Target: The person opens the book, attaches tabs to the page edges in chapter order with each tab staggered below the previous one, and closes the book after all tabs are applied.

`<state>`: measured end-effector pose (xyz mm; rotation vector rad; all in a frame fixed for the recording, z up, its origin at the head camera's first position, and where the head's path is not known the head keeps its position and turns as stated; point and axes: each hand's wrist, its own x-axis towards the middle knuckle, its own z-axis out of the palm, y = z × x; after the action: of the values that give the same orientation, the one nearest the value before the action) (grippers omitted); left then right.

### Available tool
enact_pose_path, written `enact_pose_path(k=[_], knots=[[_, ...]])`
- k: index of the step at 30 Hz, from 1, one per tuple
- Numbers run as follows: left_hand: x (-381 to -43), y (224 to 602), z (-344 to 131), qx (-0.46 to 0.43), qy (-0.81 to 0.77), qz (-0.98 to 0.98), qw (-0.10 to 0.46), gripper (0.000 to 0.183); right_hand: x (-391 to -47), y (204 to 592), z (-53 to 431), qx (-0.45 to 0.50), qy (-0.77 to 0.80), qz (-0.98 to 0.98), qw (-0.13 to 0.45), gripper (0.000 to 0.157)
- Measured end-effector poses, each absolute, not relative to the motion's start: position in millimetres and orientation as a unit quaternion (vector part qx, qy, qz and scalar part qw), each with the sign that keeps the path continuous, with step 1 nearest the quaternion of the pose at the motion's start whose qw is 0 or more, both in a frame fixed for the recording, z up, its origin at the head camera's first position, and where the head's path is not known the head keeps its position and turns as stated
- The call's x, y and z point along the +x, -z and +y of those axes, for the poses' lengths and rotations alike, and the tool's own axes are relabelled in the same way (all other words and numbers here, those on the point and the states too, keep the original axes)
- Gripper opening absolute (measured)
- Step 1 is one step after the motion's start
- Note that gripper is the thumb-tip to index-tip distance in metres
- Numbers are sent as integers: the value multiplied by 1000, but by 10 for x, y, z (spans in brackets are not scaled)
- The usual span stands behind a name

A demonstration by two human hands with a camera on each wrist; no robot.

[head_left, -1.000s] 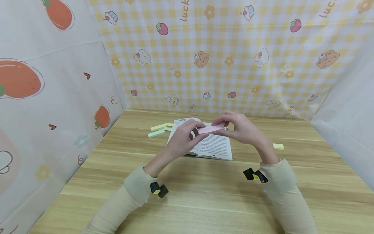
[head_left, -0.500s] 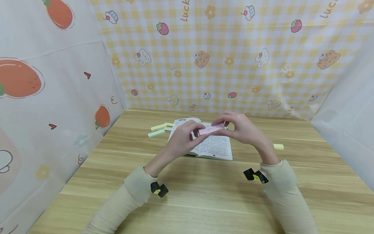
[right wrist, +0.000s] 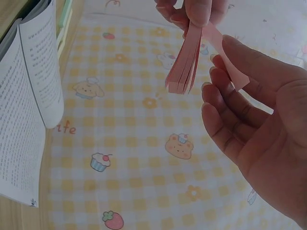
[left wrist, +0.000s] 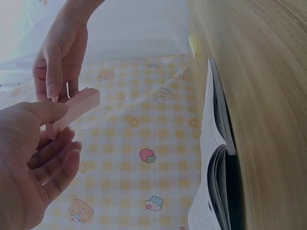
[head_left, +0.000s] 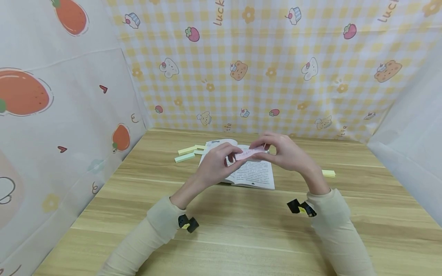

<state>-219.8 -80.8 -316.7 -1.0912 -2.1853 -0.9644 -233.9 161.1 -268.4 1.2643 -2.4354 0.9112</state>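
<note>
Above the open book (head_left: 253,174), both hands hold a small pad of pink sticky notes (right wrist: 184,62). My left hand (head_left: 217,163) pinches one end of the pad between thumb and fingers. With thumb and fingertips, my right hand (head_left: 284,152) pinches the far end of a single pink sheet (right wrist: 231,60), which stands away from the pad in the right wrist view. Faint writing shows on that sheet in the head view. The pad's loose end is slightly fanned. In the left wrist view, the pad's side (left wrist: 79,108) shows past the left thumb.
Left of the book lie a yellow sticky-note pad (head_left: 187,150) and a green one (head_left: 184,157), with more strips beside them. Another yellow pad (head_left: 329,173) is at the right on the wooden table (head_left: 241,237). A checked cloth (head_left: 255,92) hangs behind.
The right end of the pink sheet has lifted from the pad, and the sheet now bends slightly. Both hands have stayed almost in place over the book.
</note>
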Motion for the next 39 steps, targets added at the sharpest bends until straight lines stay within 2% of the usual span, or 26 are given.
enact_pose_path(k=[8, 27, 39], knots=[[-2214, 3189, -813, -399, 331, -810, 274, 18, -2328, 2691, 1587, 438, -312, -832, 136, 23], [-2243, 3202, -830, -394, 310, -820, 275, 16, -2298, 2674, 1552, 444, -313, -824, 161, 24], [-2251, 3212, -834, -374, 300, -833, 275, 17, -2307, 2619, 1637, 461, -329, -796, 212, 26]])
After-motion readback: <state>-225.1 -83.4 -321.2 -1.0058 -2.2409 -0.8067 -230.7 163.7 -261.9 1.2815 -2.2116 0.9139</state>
